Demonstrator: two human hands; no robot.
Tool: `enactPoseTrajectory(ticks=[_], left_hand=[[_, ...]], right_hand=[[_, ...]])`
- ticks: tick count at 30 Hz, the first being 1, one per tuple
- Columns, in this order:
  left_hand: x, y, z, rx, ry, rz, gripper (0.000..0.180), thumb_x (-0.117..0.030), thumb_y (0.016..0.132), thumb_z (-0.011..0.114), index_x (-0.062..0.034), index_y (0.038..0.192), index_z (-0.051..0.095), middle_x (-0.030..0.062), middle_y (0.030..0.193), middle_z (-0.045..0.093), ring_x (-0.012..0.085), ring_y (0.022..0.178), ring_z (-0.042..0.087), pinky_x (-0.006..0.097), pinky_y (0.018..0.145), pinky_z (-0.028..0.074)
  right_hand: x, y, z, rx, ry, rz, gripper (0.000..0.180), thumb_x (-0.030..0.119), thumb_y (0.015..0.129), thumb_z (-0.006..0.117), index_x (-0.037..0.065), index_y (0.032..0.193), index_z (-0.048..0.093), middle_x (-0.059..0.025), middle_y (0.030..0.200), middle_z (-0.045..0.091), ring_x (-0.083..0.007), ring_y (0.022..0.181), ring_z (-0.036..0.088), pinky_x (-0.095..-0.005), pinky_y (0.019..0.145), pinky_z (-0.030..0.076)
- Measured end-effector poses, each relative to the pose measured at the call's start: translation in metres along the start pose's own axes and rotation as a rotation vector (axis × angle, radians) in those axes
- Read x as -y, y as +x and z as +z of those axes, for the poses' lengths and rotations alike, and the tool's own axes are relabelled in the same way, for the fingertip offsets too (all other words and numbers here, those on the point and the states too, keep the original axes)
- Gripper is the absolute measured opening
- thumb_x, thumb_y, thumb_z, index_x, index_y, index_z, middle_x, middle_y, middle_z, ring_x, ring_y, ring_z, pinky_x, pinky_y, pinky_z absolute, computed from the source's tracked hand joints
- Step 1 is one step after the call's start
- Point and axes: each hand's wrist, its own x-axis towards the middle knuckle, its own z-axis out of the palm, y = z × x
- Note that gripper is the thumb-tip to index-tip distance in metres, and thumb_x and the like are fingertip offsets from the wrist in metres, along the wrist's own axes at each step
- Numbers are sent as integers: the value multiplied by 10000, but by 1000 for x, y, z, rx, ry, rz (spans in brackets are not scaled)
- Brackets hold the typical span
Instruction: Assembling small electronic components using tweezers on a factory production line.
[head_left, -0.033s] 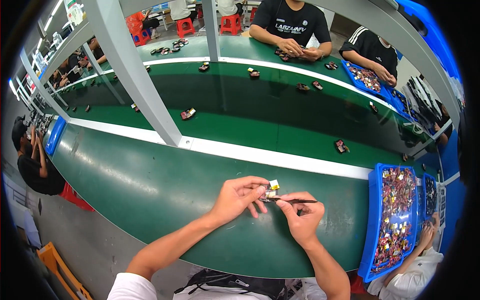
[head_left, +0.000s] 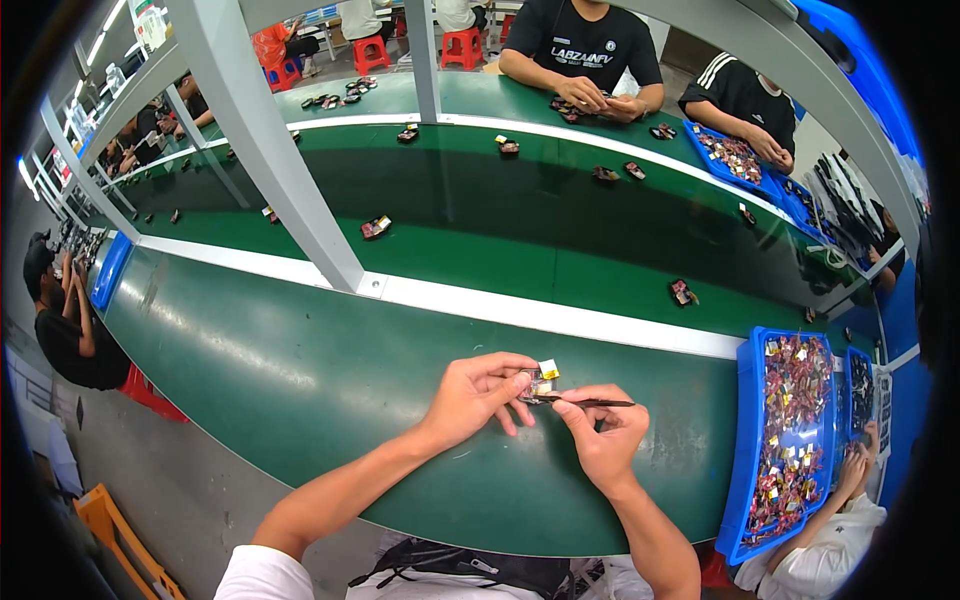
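Over the near green tabletop, my left hand (head_left: pixel 474 398) pinches a small electronic assembly (head_left: pixel 540 386) between thumb and fingers. A yellow-and-white tab sticks up from its far side, and the fingers cover part of it. Thin black tweezers (head_left: pixel 606 403) lie in the grip of my right hand (head_left: pixel 608 432). Their tip reaches the near edge of the assembly, and the other end points right. Whether the tip touches a part inside is too small to tell.
A blue tray (head_left: pixel 742 450) full of small reddish parts stands at right, beside a co-worker's hands (head_left: pixel 856 465). Beyond a white rail (head_left: pixel 480 305), a green conveyor belt (head_left: pixel 480 250) carries scattered assemblies. A grey metal post (head_left: pixel 265 150) rises from the rail. Co-workers sit across the belt.
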Motion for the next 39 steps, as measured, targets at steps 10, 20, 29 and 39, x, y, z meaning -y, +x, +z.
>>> enactPoseTrajectory(ticks=[10, 20, 29, 39], left_hand=[[3, -1, -2, -51, -58, -10, 296, -94, 1020, 610, 107, 1237, 611, 194, 983, 705, 270, 696, 742, 314, 517, 617], [-1, -2, -4, -95, 46, 12, 297, -59, 1009, 610, 115, 1250, 616, 176, 963, 715, 211, 680, 725, 284, 543, 594], [0, -5, 1, -117, 102, 19, 276, -67, 1002, 631, 105, 1217, 648, 148, 951, 725, 166, 672, 709, 265, 537, 580], [-3, -3, 3, -83, 217, -30, 297, -57, 981, 660, 94, 1235, 632, 135, 899, 735, 160, 703, 719, 262, 557, 589]], right_hand=[[1, -3, 3, -7, -48, -32, 74, -29, 827, 808, -5, 880, 763, 12, 678, 675, 7, 474, 405, -206, 440, 270], [3, 3, 1, 44, -69, -25, 115, -33, 817, 805, 5, 914, 756, -10, 744, 719, -3, 461, 416, -204, 432, 279], [12, 5, 1, 132, -222, -200, 118, -35, 781, 806, 26, 864, 747, -90, 877, 786, -29, 441, 472, -192, 436, 345], [10, 6, 3, 146, -237, -275, 124, -42, 763, 803, 41, 833, 744, -96, 868, 787, -46, 422, 474, -203, 432, 363]])
